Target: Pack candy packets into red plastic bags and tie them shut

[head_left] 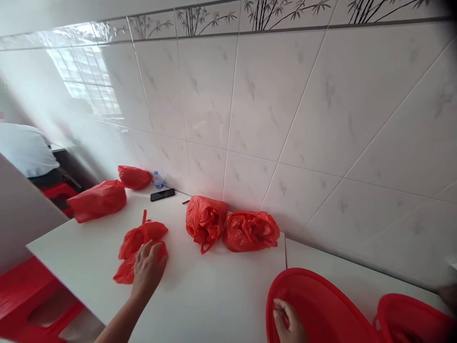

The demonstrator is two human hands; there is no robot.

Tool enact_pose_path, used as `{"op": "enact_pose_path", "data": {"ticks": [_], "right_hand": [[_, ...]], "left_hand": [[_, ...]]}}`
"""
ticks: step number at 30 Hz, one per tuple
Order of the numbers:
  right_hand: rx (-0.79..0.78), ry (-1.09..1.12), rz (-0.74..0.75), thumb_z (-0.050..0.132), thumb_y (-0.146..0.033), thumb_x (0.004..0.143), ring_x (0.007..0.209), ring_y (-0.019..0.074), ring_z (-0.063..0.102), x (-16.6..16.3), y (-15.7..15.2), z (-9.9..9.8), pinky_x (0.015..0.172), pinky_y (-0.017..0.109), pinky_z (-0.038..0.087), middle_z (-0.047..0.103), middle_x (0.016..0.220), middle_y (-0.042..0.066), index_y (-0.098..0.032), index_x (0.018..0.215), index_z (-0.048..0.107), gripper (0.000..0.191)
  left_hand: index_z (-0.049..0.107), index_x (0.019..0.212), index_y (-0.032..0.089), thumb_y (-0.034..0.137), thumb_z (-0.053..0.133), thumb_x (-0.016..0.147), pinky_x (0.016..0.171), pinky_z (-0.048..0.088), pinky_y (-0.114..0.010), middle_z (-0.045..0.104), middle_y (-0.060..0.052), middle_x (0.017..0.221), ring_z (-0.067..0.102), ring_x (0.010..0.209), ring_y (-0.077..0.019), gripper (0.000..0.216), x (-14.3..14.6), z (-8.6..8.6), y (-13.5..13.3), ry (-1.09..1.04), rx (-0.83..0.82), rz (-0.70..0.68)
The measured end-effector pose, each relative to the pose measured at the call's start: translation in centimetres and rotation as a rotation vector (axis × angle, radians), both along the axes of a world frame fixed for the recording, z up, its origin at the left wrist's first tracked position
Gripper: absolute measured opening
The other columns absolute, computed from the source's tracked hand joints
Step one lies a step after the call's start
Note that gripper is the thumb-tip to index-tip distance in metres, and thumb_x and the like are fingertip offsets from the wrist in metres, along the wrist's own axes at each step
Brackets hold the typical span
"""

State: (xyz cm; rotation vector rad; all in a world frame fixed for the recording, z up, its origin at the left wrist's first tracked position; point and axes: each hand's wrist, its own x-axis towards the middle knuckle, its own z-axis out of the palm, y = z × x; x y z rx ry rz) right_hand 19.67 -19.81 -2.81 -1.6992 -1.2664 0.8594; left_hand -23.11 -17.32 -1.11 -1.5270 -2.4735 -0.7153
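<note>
My left hand (pixel 148 267) lies on a small red plastic bag (pixel 141 247) on the white table (pixel 214 295), fingers stretched out over it. My right hand (pixel 287 321) rests inside a red plastic basin (pixel 317 295) at the lower right, fingers curled; whether they hold anything is hidden. Two fuller red bags (pixel 206 220) (pixel 251 231) sit side by side against the tiled wall, beyond both hands.
Two more red bags (pixel 97 200) (pixel 134 176) lie at the table's far left end, with a black phone (pixel 162 194) and a small water bottle (pixel 158 180) near the wall. A second red basin (pixel 414 319) sits at the right. A red stool (pixel 32 300) stands below left. A person in white (pixel 24 147) is at far left.
</note>
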Motion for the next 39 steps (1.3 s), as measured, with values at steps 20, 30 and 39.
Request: {"op": "enact_pose_path", "data": {"ticks": [20, 30, 39], "right_hand": [[0.006, -0.239, 0.279, 0.056, -0.02, 0.07, 0.136, 0.0319, 0.038, -9.2, 19.5, 2.3, 0.111, 0.047, 0.034, 0.046, 0.142, 0.013, -0.018, 0.118, 0.064, 0.048], [0.015, 0.088, 0.28, 0.055, -0.031, 0.078, 0.125, 0.025, 0.053, -8.9, 18.5, 4.2, 0.107, 0.041, 0.042, 0.06, 0.131, 0.009, -0.018, 0.122, 0.06, 0.046], [0.07, 0.619, 0.083, 0.064, -0.047, 0.08, 0.128, 0.0274, 0.051, -6.7, 12.0, 9.8, 0.112, 0.049, 0.036, 0.059, 0.135, 0.008, -0.025, 0.118, 0.065, 0.044]], "left_hand": [[0.057, 0.12, 0.024, 0.007, 0.057, 0.066, 0.11, 0.034, -0.044, 0.039, -0.011, 0.15, 0.033, 0.14, -0.0282, 0.057, 12.3, -2.6, 5.2, -0.395, -0.616, -0.843], [0.024, 0.149, 0.027, 0.023, 0.069, 0.069, 0.116, 0.02, -0.051, 0.014, -0.006, 0.161, 0.006, 0.147, -0.0287, 0.091, 18.8, -0.8, 15.7, -0.266, -0.286, -0.722], [0.014, 0.152, 0.019, 0.039, 0.065, 0.074, 0.115, 0.011, -0.054, 0.011, -0.013, 0.16, 0.002, 0.147, -0.0317, 0.095, 22.1, -2.6, 20.2, -0.271, -0.328, -0.601]]}}
